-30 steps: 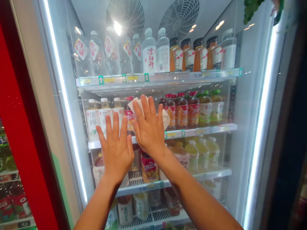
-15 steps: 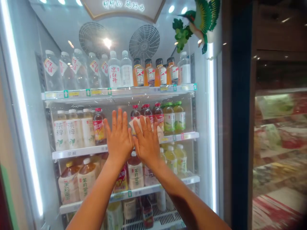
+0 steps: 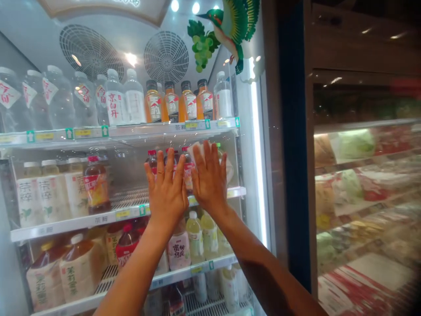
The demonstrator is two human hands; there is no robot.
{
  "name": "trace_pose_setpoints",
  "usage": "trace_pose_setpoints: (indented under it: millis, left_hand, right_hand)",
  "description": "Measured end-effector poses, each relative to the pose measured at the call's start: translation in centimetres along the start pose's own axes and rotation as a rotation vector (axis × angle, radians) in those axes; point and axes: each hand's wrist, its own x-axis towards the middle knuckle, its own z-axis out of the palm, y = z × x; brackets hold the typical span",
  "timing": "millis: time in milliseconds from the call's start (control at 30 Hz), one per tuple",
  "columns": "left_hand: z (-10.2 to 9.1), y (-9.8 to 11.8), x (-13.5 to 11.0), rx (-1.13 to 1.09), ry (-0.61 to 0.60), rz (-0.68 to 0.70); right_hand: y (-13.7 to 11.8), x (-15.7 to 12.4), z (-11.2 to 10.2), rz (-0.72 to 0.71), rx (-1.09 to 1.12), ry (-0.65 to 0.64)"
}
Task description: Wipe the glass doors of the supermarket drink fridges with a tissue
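Note:
Both my hands are raised against the glass door [image 3: 128, 169] of a lit drinks fridge. My left hand [image 3: 167, 188] lies flat with its fingers spread and holds nothing. Just to the right, my right hand [image 3: 209, 180] presses a white cloth [image 3: 230, 172] flat to the glass with fingers stretched out. Parts of the cloth show past the fingertips and beside the little finger; the rest is hidden under the hand. Behind the glass stand red-capped bottles [image 3: 151, 160] on the middle shelf, partly covered by my hands.
Clear water bottles [image 3: 59, 96] and orange drink bottles [image 3: 169, 103] stand on the top shelf [image 3: 158, 128]. A green bird sticker [image 3: 226, 26] is on the upper glass. Right of the dark door frame [image 3: 292, 145] is another shelf unit [image 3: 362, 166] with packaged goods, blurred.
The view has turned right, so the fridge sits further left. Both hands have moved right across the glass, and the cloth has gone along with my right hand. A gap has opened between the hands' fingers.

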Motion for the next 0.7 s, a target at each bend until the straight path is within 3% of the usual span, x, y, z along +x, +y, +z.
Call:
trace_pose_setpoints:
  millis: [200, 433, 567, 700]
  left_hand:
    - [1.1, 1.6, 0.8, 0.011, -0.035, 0.034]
    - [0.5, 1.9, 0.8, 0.023, -0.073, 0.057]
    - [-0.6, 1.1, 0.6, 0.040, -0.061, 0.081]
    - [-2.3, -1.4, 0.5, 0.056, -0.028, 0.046]
  right_hand:
    - [2.9, -0.4, -1.1, 0.034, -0.016, 0.004]
    - [4.1, 0.8, -1.3, 0.054, -0.025, 0.032]
    - [3.4, 0.7, -0.9, 0.064, -0.022, 0.046]
    - [1.5, 1.9, -0.2, 0.050, -0.012, 0.064]
